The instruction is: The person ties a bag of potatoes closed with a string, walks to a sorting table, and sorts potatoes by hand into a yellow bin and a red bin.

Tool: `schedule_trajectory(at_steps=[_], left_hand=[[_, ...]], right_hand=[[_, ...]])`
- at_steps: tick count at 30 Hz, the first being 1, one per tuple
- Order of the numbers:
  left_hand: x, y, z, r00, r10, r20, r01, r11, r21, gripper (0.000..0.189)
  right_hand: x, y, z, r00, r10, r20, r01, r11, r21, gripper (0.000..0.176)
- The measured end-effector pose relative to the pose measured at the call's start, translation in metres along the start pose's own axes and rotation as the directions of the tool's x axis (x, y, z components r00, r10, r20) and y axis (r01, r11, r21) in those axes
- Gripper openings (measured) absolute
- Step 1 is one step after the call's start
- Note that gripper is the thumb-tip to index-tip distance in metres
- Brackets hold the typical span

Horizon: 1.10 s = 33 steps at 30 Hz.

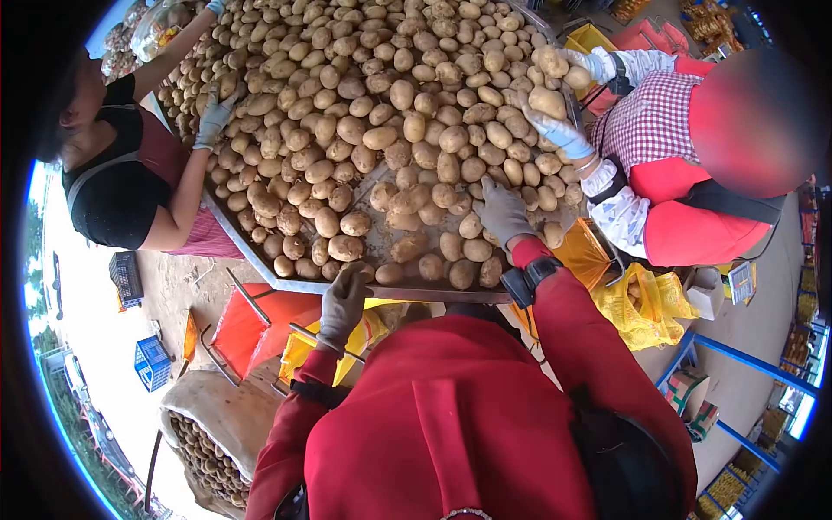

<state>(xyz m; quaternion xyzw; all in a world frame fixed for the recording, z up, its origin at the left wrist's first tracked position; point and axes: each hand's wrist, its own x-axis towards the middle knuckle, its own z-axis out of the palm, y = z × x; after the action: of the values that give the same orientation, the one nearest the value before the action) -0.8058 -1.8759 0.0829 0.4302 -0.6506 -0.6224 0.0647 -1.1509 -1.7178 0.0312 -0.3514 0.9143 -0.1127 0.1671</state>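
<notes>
A metal-rimmed sorting table [299, 284] carries a thick heap of potatoes [416, 130], some with soil on them. My left hand [343, 305], in a grey glove, is at the near rim with its fingers curled. A potato shows just beyond those fingertips, but what the fingers hold, if anything, is hidden. Farther in and to the right, my right hand [503, 213] lies on the heap, also gloved, fingers stretched out and touching potatoes. Part of the brown table surface [368, 230] shows between the two hands.
Co-workers stand left and right; the right one's gloved hand [559, 130] holds potatoes. Red and yellow bags [260, 325] hang below the near rim. A sack of potatoes [208, 455], a blue crate [152, 362], a yellow mesh bag [641, 303] and a blue frame [745, 360] stand around.
</notes>
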Motion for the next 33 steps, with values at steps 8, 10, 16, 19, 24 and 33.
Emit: schedule_trajectory(at_steps=[8,10,16,19,24,33], left_hand=[[0.009,0.05,0.032,0.873,-0.225,0.433,0.433,0.766,-0.475,0.059],[0.004,0.052,0.036,0.875,0.155,0.459,0.078,0.89,-0.45,0.058],[-0.002,0.02,0.008,0.818,-0.297,0.493,0.56,0.608,-0.563,0.04],[-0.019,0.011,-0.002,0.878,0.232,0.419,-0.344,0.914,0.215,0.04],[-0.039,-0.014,-0.018,0.968,0.104,0.228,-0.161,0.955,0.248,0.049],[-0.029,-0.007,-0.006,0.97,0.106,0.22,-0.162,0.955,0.25,0.026]], right_hand=[[-0.068,-0.07,-0.057,0.978,-0.189,-0.09,0.21,0.866,0.453,0.044],[-0.089,-0.099,-0.062,0.801,-0.591,-0.098,0.567,0.695,0.441,0.039],[-0.047,-0.071,-0.014,0.828,-0.48,-0.292,0.535,0.832,0.15,0.067],[-0.071,-0.061,0.001,0.812,-0.527,-0.25,0.56,0.825,0.08,0.057],[-0.114,0.008,0.005,0.709,-0.678,-0.193,0.676,0.732,-0.088,0.034],[-0.058,-0.098,0.005,0.656,-0.745,-0.121,0.755,0.651,0.079,0.031]])
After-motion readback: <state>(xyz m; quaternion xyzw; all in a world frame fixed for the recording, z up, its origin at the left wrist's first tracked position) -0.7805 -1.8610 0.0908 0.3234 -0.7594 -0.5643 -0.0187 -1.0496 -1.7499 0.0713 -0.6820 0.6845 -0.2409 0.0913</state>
